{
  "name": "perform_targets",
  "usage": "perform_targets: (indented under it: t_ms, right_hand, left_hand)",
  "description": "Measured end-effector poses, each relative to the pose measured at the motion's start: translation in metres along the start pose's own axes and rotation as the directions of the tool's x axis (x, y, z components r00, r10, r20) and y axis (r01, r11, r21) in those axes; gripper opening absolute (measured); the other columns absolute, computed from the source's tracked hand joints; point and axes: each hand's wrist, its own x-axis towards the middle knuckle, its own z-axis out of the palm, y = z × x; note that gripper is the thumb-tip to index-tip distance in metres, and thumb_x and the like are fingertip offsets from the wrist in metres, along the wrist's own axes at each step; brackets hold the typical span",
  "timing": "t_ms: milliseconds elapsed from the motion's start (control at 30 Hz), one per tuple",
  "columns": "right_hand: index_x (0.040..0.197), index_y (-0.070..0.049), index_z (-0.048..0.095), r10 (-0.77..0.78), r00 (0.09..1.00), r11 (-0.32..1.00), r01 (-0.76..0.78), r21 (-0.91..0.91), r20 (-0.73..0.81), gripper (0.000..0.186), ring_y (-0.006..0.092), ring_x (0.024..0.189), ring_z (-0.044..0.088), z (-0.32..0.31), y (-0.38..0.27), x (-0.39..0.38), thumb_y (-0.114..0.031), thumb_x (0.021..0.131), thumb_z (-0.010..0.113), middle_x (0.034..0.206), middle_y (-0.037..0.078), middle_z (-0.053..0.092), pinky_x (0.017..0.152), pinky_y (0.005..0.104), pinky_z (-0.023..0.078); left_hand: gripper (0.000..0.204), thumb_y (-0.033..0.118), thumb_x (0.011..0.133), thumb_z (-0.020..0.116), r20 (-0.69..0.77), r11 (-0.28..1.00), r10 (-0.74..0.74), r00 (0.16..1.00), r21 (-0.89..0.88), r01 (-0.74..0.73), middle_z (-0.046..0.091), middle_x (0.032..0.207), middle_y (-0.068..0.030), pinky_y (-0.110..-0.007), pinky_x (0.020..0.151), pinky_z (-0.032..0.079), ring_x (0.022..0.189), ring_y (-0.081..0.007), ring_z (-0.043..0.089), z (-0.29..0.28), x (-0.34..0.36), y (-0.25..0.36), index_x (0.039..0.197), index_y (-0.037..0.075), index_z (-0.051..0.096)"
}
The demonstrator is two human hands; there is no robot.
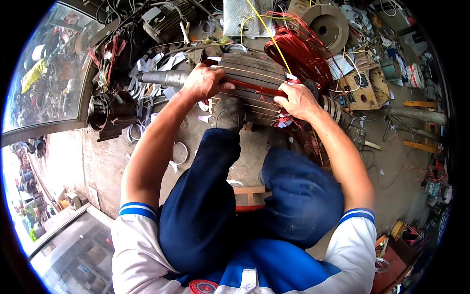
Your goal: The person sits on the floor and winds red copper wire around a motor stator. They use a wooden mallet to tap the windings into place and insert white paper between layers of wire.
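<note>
A slotted cylindrical motor core [257, 68] lies crosswise before me, with a steel shaft [161, 78] out to the left and stacked rings [330, 108] at the right. My left hand [205, 81] is closed on a red wire bundle [254, 89] that lies along a slot near the left end. My right hand [296, 100] grips the same bundle at the right end, fingers curled. My left shoe [227, 112] rests against the core's lower side. Loose red wire coils [298, 51] and yellow leads [267, 32] sit behind and right of it.
Paper scraps [154, 66], a motor housing [110, 115] and glass panels [46, 73] are at left. A grey disc [323, 29], a wooden box [364, 85] and a long pipe [416, 115] are at right. A low wooden stool [245, 191] shows between my legs.
</note>
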Motion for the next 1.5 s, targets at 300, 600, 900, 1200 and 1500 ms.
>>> perform_targets:
  t_ms: [300,600,900,1200,1500]
  right_hand:
    - [0.110,-0.002,0.066,0.019,0.986,0.990,0.005,0.142,-0.167,0.040,0.0374,0.101,0.067,0.008,0.006,0.000,-0.035,0.091,0.076,0.101,0.020,0.069,0.089,0.0461,0.053]
    - [0.120,-0.004,0.065,-0.128,0.983,0.980,0.106,-0.167,-0.128,0.032,0.0367,0.092,0.070,0.026,-0.018,0.018,-0.010,0.090,0.072,0.100,0.016,0.072,0.078,0.0441,0.057]
    - [0.119,-0.003,0.065,-0.094,0.994,0.996,0.094,0.004,-0.063,0.031,0.0386,0.102,0.068,0.008,-0.011,0.004,-0.004,0.088,0.069,0.107,0.021,0.073,0.090,0.0474,0.054]
    - [0.116,0.002,0.065,0.119,0.969,0.972,-0.158,0.176,0.216,0.038,0.0408,0.103,0.068,-0.014,-0.007,0.023,-0.010,0.081,0.062,0.107,0.025,0.072,0.093,0.0442,0.054]
    - [0.113,0.003,0.065,0.153,0.915,0.954,-0.235,0.186,0.372,0.035,0.0258,0.091,0.068,-0.020,-0.003,0.031,-0.010,0.081,0.062,0.099,0.018,0.073,0.084,0.0380,0.053]
  left_hand:
    - [0.053,0.056,0.089,0.072,0.028,0.980,-0.114,0.993,-0.161,0.117,0.067,0.074,-0.0184,-0.049,0.073,0.054,0.078,-0.0416,0.068,-0.008,0.006,0.003,0.083,0.004,0.067]
    - [0.037,0.043,0.099,0.062,0.195,0.992,0.062,0.979,-0.122,-0.038,0.072,0.091,-0.0150,-0.049,0.074,0.056,0.087,-0.0391,0.071,0.009,0.051,0.064,0.096,0.006,0.063]
    - [0.025,0.031,0.091,0.069,0.025,0.982,0.174,0.984,-0.080,-0.172,0.068,0.095,-0.0123,-0.048,0.078,0.055,0.091,-0.0354,0.068,0.016,0.039,0.058,0.098,0.009,0.062]
    - [0.021,0.023,0.083,0.074,-0.362,0.966,0.254,0.897,0.149,-0.214,0.058,0.097,-0.0042,-0.040,0.077,0.046,0.088,-0.0228,0.059,0.022,0.023,0.082,0.097,0.012,0.063]
    - [0.036,0.024,0.099,0.067,0.032,0.550,-0.488,0.872,-0.765,0.336,0.067,0.097,-0.0126,-0.040,0.068,0.057,0.082,-0.0291,0.068,0.049,0.002,0.144,0.122,-0.003,0.064]
